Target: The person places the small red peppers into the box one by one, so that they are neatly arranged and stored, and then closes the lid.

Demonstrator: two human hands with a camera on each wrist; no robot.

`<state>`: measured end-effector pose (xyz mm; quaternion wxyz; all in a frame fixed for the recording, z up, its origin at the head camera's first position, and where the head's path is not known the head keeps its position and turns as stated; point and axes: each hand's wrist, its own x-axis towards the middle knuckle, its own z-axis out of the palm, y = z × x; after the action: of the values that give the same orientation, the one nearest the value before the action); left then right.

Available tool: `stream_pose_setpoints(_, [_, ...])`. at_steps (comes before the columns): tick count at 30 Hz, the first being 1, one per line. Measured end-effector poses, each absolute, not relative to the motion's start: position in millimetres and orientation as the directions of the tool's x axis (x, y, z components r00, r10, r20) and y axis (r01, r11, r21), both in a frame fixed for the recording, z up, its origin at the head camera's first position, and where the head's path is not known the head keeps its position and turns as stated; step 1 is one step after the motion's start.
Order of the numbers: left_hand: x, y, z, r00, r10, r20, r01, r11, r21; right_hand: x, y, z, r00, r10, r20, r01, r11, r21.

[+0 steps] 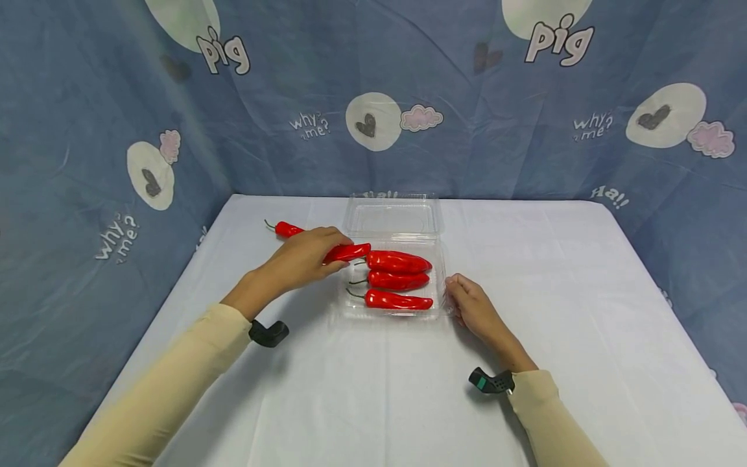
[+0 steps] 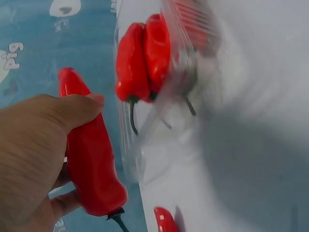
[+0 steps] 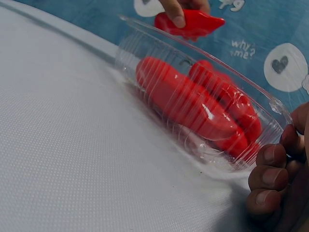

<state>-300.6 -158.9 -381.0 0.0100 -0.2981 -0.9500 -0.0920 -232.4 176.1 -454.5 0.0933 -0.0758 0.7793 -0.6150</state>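
Three red peppers (image 1: 398, 280) lie side by side in a clear plastic container (image 1: 441, 258) between the hands, their green stems toward the left hand (image 1: 302, 257) and their tips toward the right hand (image 1: 474, 308). The left hand grasps a fourth pepper (image 1: 349, 252), thumb on one side and fingers on the other, with its tip reaching toward the farthest of the three; the right-wrist view shows this pepper raised above the container's rim. The right hand has its fingers curled at the container's near corner on its own side, gripping the edge there. A fifth pepper (image 1: 287, 229) lies on the surface (image 1: 327, 402) just beyond the left hand, which partly hides it, its stem pointing outward, away from the container. Farther from both hands, the container's lid (image 1: 392, 217) is folded open, away from the person. A black device (image 1: 268, 333) sits at the left wrist, and another (image 1: 491, 381) at the right.
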Motion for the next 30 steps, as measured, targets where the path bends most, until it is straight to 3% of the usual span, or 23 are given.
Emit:
stream_pose_setpoints(8, [-300.3, -130.3, -381.2, -0.782, 0.621, 0.06, 0.621, 0.765, 0.168, -248.1, 184.5, -491.9, -0.974, -0.223, -0.04, -0.014, 0.238, -0.971])
stream_pose_setpoints(30, [-294.1, -72.4, -394.1, -0.718, 0.696, -0.011, 0.687, 0.712, 0.147, -248.8, 184.8, -491.4, -0.975, -0.223, -0.028, -0.022, 0.217, -0.976])
